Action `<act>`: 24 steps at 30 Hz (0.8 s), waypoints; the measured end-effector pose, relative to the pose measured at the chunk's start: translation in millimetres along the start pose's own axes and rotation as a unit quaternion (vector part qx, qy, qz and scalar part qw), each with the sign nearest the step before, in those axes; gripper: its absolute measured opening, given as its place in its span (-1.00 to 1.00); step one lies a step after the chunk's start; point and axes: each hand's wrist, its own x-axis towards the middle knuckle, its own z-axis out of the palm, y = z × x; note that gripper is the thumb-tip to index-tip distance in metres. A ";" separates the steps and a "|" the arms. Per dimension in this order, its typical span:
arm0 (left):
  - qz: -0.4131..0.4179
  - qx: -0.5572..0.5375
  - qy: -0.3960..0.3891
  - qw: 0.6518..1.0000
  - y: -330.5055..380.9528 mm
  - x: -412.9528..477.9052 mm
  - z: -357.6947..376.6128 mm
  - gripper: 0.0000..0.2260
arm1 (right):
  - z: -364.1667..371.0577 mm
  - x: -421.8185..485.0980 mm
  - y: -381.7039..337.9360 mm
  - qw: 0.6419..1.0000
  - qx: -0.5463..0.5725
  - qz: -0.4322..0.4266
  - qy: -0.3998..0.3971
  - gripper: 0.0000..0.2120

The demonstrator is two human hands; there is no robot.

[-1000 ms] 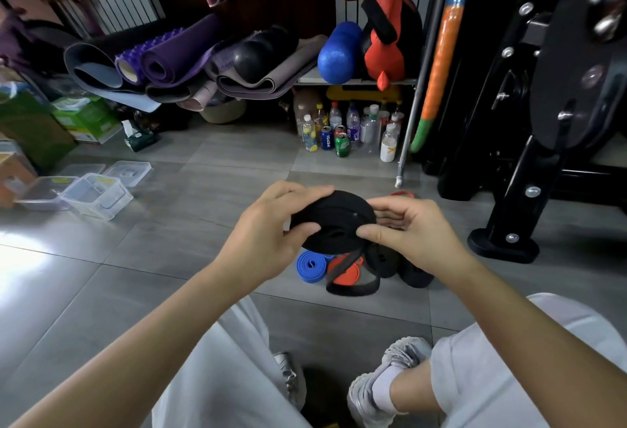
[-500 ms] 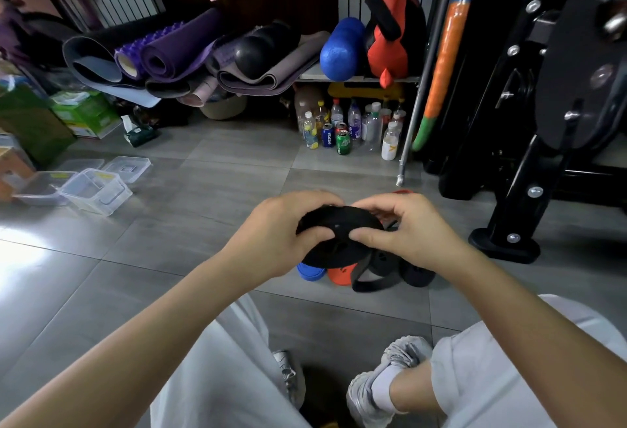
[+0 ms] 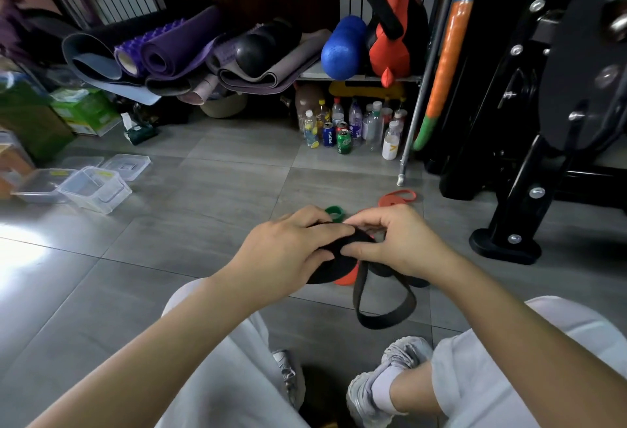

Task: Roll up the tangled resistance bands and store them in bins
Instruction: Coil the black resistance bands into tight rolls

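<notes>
Mid-roll: L hand [image 3: 288,252] & R hand [image 3: 402,244] both pinch the black band coil [image 3: 327,273] over the floor [image 3: 203,241], loose tail [image 3: 386,320] hanging. Next, prob.: wind the tail in tight, then carry to bins [image 3: 96,190] far left.

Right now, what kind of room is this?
Probably a home gym or its storeroom: there are rolled purple yoga mats, a blue foam roller and a black metal weight machine.

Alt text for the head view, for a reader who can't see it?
The left hand and right hand grip a half-rolled black band over a grey tiled floor, its loose loop hanging down. A green band and a red band lie beyond; clear bins sit at left.
</notes>
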 end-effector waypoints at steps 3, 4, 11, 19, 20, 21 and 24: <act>-0.031 -0.069 0.040 0.996 -1.6 -3.2 5.3 -0.65 | -4.9 0.5 -1.6 0.998 0.069 0.013 -0.001 -0.70; -0.046 -0.101 0.054 0.992 -1.5 -4.0 6.2 -0.66 | -6.7 0.5 -1.4 0.997 0.071 0.013 -0.007 -0.70; -0.144 -0.246 0.124 0.950 1.3 -2.7 3.7 -0.63 | -14.1 -3.6 3.4 0.993 0.119 0.027 -0.003 -0.65; -0.162 -0.275 0.097 0.943 -2.0 -3.3 0.7 -0.55 | -7.7 -0.7 0.5 0.987 0.158 0.026 0.015 -0.68; -0.148 -0.243 0.071 0.956 -3.1 -3.6 -2.4 -0.53 | -7.5 -0.2 -1.1 0.990 0.140 0.024 0.008 -0.68; -0.129 -0.190 0.047 0.972 -3.6 -3.7 -5.1 -0.50 | -7.5 0.5 -3.3 0.993 0.119 0.022 0.000 -0.69; -0.040 -0.024 0.012 0.999 -3.3 -2.5 -7.2 -0.45 | -6.4 3.7 -10.0 0.997 0.073 0.009 -0.008 -0.69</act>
